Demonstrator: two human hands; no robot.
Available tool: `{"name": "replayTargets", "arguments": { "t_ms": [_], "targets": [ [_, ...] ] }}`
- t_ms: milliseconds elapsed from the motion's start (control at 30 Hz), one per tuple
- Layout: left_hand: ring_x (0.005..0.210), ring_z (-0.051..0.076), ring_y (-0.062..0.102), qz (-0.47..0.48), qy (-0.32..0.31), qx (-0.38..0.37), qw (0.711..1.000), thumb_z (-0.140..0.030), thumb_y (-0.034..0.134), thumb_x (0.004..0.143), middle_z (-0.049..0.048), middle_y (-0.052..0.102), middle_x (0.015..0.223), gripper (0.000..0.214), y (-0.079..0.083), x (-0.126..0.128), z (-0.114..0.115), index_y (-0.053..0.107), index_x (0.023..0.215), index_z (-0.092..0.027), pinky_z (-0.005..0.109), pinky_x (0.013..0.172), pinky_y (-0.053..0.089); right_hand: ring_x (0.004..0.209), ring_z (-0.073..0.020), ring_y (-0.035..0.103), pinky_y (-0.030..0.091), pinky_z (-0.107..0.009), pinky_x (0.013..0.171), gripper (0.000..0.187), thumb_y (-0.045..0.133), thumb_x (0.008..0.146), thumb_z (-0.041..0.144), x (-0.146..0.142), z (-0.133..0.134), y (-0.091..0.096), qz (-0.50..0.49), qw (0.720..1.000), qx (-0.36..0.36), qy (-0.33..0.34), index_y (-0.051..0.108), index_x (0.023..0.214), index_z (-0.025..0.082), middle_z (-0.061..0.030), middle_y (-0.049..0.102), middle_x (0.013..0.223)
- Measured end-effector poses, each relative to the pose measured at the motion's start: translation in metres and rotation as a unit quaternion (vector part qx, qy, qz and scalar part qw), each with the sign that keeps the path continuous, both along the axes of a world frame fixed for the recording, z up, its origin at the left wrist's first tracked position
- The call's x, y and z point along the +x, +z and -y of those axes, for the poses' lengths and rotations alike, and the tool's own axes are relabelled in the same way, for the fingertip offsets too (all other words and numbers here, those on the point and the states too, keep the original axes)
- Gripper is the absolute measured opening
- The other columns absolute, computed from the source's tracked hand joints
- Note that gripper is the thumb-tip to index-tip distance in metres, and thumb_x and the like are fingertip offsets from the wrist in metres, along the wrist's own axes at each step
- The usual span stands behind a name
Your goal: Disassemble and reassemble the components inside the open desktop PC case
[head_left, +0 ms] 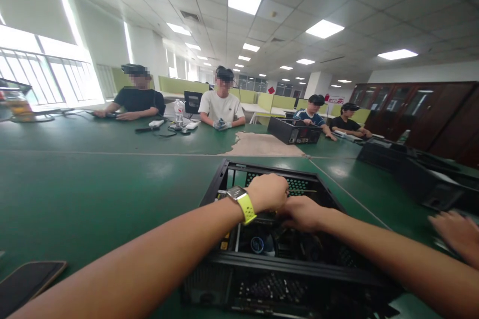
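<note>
An open black computer case (239,179) lies on the green table (93,184) right in front of me, its inside full of dark parts. My left hand (267,192), with a yellow-strapped watch (242,201) on the wrist, is curled into a loose fist over the middle of the case. My right hand (301,213) reaches in beside it, fingers bent down among the parts. Both sets of fingertips are hidden inside the case, so what they grip cannot be made out.
A dark phone (28,279) lies at the near left edge. Another person's hand (456,234) rests at the right by more black cases (430,179). Several people sit along the far side with a case (294,129), a bottle (179,112) and cables.
</note>
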State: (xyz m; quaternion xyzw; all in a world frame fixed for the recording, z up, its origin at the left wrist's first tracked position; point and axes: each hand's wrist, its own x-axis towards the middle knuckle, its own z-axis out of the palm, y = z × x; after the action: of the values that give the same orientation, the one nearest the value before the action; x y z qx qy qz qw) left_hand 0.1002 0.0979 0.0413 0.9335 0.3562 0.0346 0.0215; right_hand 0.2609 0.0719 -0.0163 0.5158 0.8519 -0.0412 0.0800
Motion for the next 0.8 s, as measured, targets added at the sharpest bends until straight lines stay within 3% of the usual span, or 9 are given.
{"name": "replayTargets", "arguments": {
  "t_ms": [100, 200, 267, 400, 500, 633, 800],
  "targets": [
    [0.088, 0.029, 0.066, -0.037, 0.008, -0.030, 0.999, -0.025, 0.052, 0.075, 0.0153, 0.069, 0.098, 0.028, -0.011, 0.020, -0.019, 0.068, 0.096, -0.016, 0.037, 0.070, 0.053, 0.087, -0.0248, 0.064, 0.045, -0.029, 0.072, 0.034, 0.072, 0.060, 0.018, 0.007, -0.035, -0.028, 0.022, 0.998, -0.043, 0.031, 0.070, 0.094, 0.024, -0.0036, 0.071, 0.095],
    [0.087, 0.030, 0.066, -0.082, -0.001, -0.071, 0.994, -0.027, 0.059, 0.070, 0.0176, 0.069, 0.094, 0.029, -0.022, 0.027, -0.033, 0.070, 0.092, -0.012, 0.037, 0.070, 0.053, 0.083, -0.0228, 0.063, 0.045, -0.028, 0.073, 0.022, 0.068, 0.062, 0.014, 0.013, -0.042, -0.039, 0.026, 0.997, -0.060, 0.041, 0.071, 0.083, 0.021, -0.0041, 0.071, 0.086],
    [0.081, 0.029, 0.066, -0.111, -0.020, -0.103, 0.988, -0.030, 0.063, 0.067, 0.0161, 0.070, 0.087, 0.029, -0.026, 0.029, -0.040, 0.072, 0.087, -0.012, 0.034, 0.067, 0.053, 0.088, -0.0230, 0.062, 0.044, -0.029, 0.078, 0.019, 0.067, 0.066, 0.019, 0.016, -0.040, -0.039, 0.016, 0.997, -0.063, 0.043, 0.071, 0.084, 0.021, -0.0047, 0.070, 0.089],
    [0.071, 0.021, 0.065, -0.132, -0.061, -0.144, 0.979, -0.034, 0.066, 0.064, 0.0077, 0.071, 0.079, 0.028, -0.028, 0.031, -0.048, 0.074, 0.085, -0.017, 0.026, 0.060, 0.050, 0.096, -0.0255, 0.061, 0.044, -0.032, 0.082, 0.029, 0.072, 0.066, 0.027, 0.010, -0.038, -0.038, 0.011, 0.995, -0.080, 0.057, 0.070, 0.094, 0.023, -0.0054, 0.069, 0.097],
    [0.070, 0.022, 0.065, -0.144, -0.054, -0.136, 0.979, -0.034, 0.065, 0.065, 0.0106, 0.071, 0.080, 0.031, -0.027, 0.029, -0.050, 0.074, 0.086, -0.013, 0.026, 0.058, 0.048, 0.092, -0.0248, 0.062, 0.045, -0.031, 0.080, 0.023, 0.073, 0.065, 0.027, 0.006, -0.043, -0.036, 0.018, 0.993, -0.097, 0.067, 0.071, 0.087, 0.022, -0.0046, 0.069, 0.090],
    [0.073, 0.022, 0.064, -0.155, -0.060, -0.145, 0.975, -0.046, 0.069, 0.063, 0.0096, 0.071, 0.085, 0.042, -0.027, 0.023, -0.053, 0.073, 0.092, -0.015, 0.027, 0.059, 0.048, 0.102, -0.0246, 0.060, 0.045, -0.030, 0.084, 0.030, 0.069, 0.069, 0.030, 0.013, -0.046, -0.027, 0.011, 0.995, -0.078, 0.064, 0.068, 0.098, 0.022, -0.0055, 0.067, 0.105],
    [0.077, 0.021, 0.065, -0.172, -0.081, -0.174, 0.966, -0.041, 0.076, 0.057, 0.0038, 0.072, 0.091, 0.048, -0.031, 0.019, -0.059, 0.071, 0.101, -0.023, 0.025, 0.060, 0.047, 0.091, -0.0247, 0.064, 0.047, -0.029, 0.072, 0.025, 0.065, 0.071, 0.032, 0.020, -0.037, -0.022, 0.018, 0.999, -0.040, 0.012, 0.066, 0.094, 0.022, -0.0054, 0.070, 0.096]
  ]
}}
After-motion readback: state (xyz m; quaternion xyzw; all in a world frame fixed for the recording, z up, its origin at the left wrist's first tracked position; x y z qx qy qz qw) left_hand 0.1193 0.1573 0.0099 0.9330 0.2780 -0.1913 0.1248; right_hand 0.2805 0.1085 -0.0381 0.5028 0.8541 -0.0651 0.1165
